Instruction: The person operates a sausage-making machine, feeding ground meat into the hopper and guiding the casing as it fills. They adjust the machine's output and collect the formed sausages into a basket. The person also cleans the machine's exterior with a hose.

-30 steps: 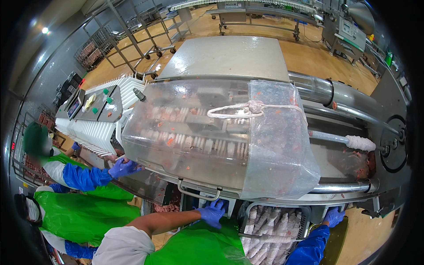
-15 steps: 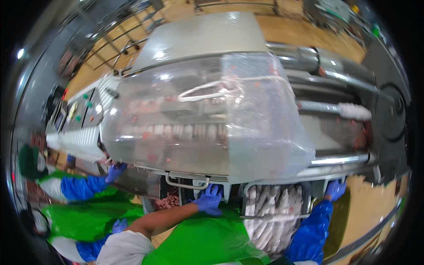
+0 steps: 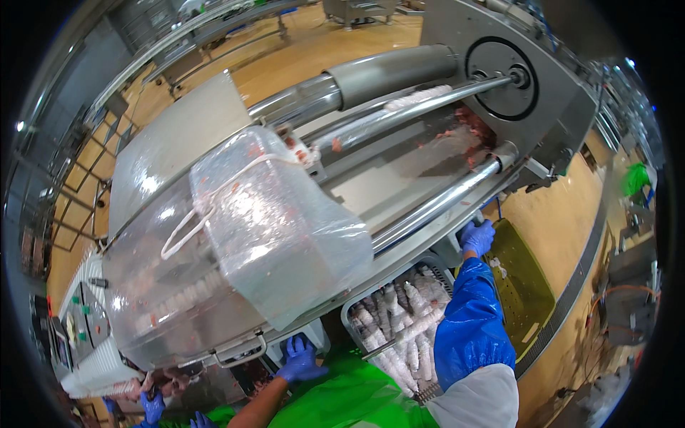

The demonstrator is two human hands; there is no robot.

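My right hand (image 3: 477, 237), in a blue glove, is closed around a grey bracket (image 3: 449, 246) below the machine's front edge. My left hand (image 3: 300, 359), gloved too, rests with fingers spread against another grey bracket (image 3: 314, 335) further left. Between them, a grey tray (image 3: 347, 319) holds several long, white, frosted-looking rolls (image 3: 391, 308). One roll (image 3: 421, 324) lies across the others, with a thin metal rod sticking out of its left end. The machine has a clear curved cover (image 3: 164, 314), a plastic sheet (image 3: 264, 228) and bare steel rollers (image 3: 435, 203).
An olive-yellow bin (image 3: 524, 285) stands right of my right arm. Reddish scraps (image 3: 471, 132) lie inside the machine's right end. A co-worker's gloved hand (image 3: 152, 406) is at pinkish meat (image 3: 171, 381) at lower left. A metal handle (image 3: 239, 353) juts from the cover's front.
My view has swung right, so the machine now runs diagonally and more of its right end shows. Both hands stay at the front brackets.
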